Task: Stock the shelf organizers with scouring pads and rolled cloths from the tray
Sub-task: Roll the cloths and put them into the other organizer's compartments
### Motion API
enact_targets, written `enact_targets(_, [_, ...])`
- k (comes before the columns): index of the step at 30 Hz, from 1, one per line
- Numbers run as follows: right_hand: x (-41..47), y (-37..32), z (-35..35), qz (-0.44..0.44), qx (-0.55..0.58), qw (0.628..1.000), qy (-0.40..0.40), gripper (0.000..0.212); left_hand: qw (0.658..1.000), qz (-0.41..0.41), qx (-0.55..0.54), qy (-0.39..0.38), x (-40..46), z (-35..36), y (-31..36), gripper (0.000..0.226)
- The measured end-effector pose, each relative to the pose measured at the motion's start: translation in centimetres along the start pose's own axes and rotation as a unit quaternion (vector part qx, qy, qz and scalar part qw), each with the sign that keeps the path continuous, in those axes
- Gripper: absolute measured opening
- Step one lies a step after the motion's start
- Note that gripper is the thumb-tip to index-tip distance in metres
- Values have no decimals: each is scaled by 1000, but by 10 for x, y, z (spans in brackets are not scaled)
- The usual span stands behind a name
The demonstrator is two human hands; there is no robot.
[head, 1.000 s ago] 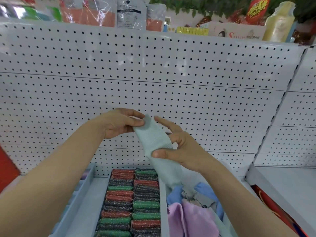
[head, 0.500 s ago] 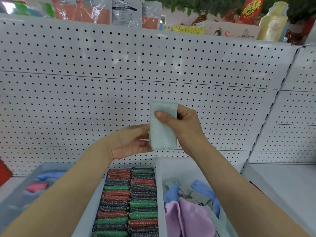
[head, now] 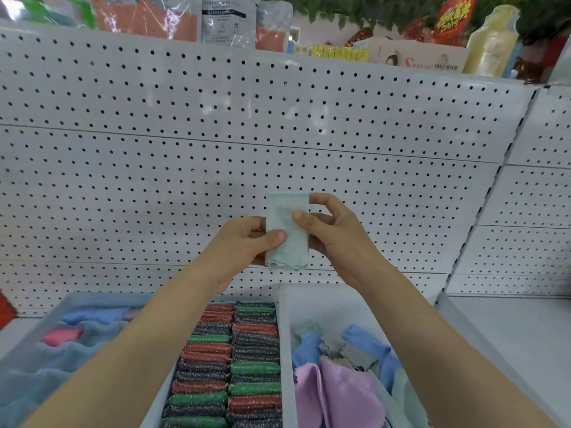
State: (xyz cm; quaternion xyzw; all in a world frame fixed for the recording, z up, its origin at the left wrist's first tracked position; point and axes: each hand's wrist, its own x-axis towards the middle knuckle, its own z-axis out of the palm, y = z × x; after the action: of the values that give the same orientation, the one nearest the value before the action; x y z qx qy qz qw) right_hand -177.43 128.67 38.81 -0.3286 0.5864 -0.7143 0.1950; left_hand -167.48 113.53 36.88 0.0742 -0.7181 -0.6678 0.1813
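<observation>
Rolled cloth [head: 286, 231] pinched by both hands, above scouring pads [head: 230, 362].

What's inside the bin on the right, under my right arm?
The right bin holds loose unrolled cloths: blue, lilac, greyish. Its far end is bare. What lies under the pile, or beneath the right forearm, is hidden.

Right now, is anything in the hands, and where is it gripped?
Yes: a folded pale green cloth. The left hand pinches its lower left edge; the right hand holds its right side.
</observation>
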Motion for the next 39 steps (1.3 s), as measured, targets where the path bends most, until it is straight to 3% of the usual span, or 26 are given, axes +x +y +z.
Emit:
enact_targets(6, [1, 8, -8, 39, 27, 998, 45, 46, 1000, -12, -6, -23, -3, 9, -2, 26])
enact_targets(9, [0, 7, -11, 36, 30, 999, 28, 41, 1000, -3, -27, 2, -4, 13, 5, 36])
enact_targets(13, [-5, 8, -15, 58, 37, 998, 6, 35, 999, 32, -12, 40, -3, 20, 5, 20])
enact_targets(18, [-15, 8, -22, 97, -1, 995, -25, 15, 996, 57, -18, 66, -6, 29, 0, 16])
enact_targets(24, [-15, 3, -32, 109, 102, 988, -28, 20, 987, 44, -152, 22, -5, 42, 0, 18])
enact_targets(29, [-20, -7, -45, 135, 169, 973, -73, 30, 989, 85, -123, 21, -3, 49, 3, 31])
enact_targets(34, [-20, -4, -54, 81, 54, 994, -58, 16, 993, 96, -57, 27, 0, 60, 4, 37])
enact_targets(38, [-18, 0, -60, 25, 18, 999, -16, 35, 994, 78, -69, 27, 0, 70, 2, 22])
enact_targets(39, [-17, 2, -60, 17, 12, 1000, -9, 35, 995, 69, -51, 43, 2, 70, 0, 31])
